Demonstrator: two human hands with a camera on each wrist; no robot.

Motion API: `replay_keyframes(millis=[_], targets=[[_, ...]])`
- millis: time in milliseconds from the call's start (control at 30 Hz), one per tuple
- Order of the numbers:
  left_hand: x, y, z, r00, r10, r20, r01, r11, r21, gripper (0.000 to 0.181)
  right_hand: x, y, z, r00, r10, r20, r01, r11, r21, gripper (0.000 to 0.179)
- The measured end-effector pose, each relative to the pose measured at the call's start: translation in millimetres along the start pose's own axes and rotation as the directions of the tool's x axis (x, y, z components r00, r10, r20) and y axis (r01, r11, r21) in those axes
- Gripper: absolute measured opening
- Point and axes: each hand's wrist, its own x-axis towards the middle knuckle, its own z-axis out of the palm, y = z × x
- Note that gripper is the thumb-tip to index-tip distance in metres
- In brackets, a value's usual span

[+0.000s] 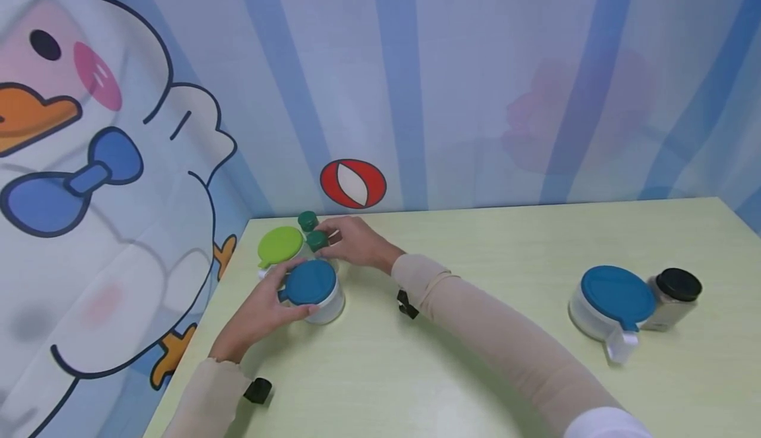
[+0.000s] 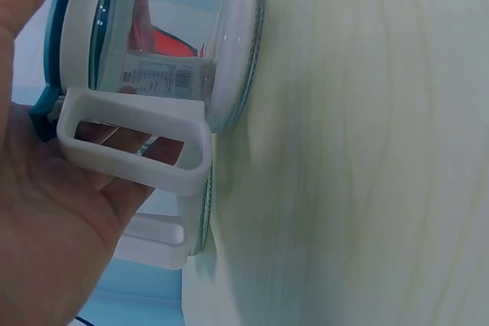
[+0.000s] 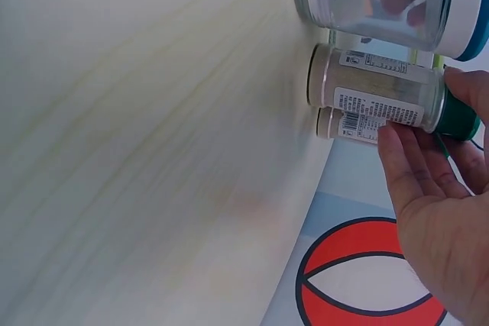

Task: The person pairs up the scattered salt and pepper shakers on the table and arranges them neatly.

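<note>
At the table's back left, my left hand (image 1: 261, 309) holds a glass jar with a blue lid (image 1: 310, 282), thumb at the front and fingers round the far side. Its white handle (image 2: 134, 139) lies against the palm in the left wrist view. My right hand (image 1: 359, 243) grips a green-capped spice bottle (image 3: 374, 89) between thumb and fingers, just behind that jar. A second green-capped bottle (image 1: 307, 220) stands right behind the first. Beside them on the left is a jar with a lime-green lid (image 1: 281, 245), partly hidden by the blue-lidded one.
Toward the right of the pale wooden table (image 1: 464, 359) stand another blue-lidded jar (image 1: 615, 299) with a white handle and a black-capped bottle (image 1: 674, 296), side by side. A printed curtain (image 1: 464, 81) rises along the back and left edges.
</note>
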Motion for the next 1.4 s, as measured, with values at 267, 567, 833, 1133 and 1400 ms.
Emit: replay_keyframes(millis=[267, 567, 833, 1133, 1400], targets=[[-1.6, 2.0, 2.3, 0.999, 0.051, -0.017, -0.050, 0.998, 0.034, 0.097, -3.6, 1, -2, 0.999, 0.042, -0.022, -0.040, 0.998, 0.048, 0.038], [-2.0, 9.3, 6.7, 0.992, 0.099, -0.072, -0.084, 0.978, 0.190, 0.094, -6.8, 2, -7, 0.999, 0.040, -0.023, -0.039, 0.998, 0.054, 0.034], [-2.9, 9.2, 7.6, 0.994, 0.088, -0.060, -0.077, 0.982, 0.170, 0.097, -9.3, 2, -9, 0.998, 0.050, -0.026, -0.049, 0.998, 0.035, 0.034], [-3.6, 6.9, 8.8, 0.995, 0.083, -0.051, -0.074, 0.985, 0.156, 0.100, -18.5, 3, -14, 0.999, 0.024, -0.027, -0.022, 0.999, 0.040, 0.036], [-4.1, 7.5, 10.3, 0.992, 0.085, -0.095, -0.066, 0.981, 0.182, 0.098, -30.3, 5, -21, 0.999, 0.031, -0.039, -0.029, 0.998, 0.048, 0.032]])
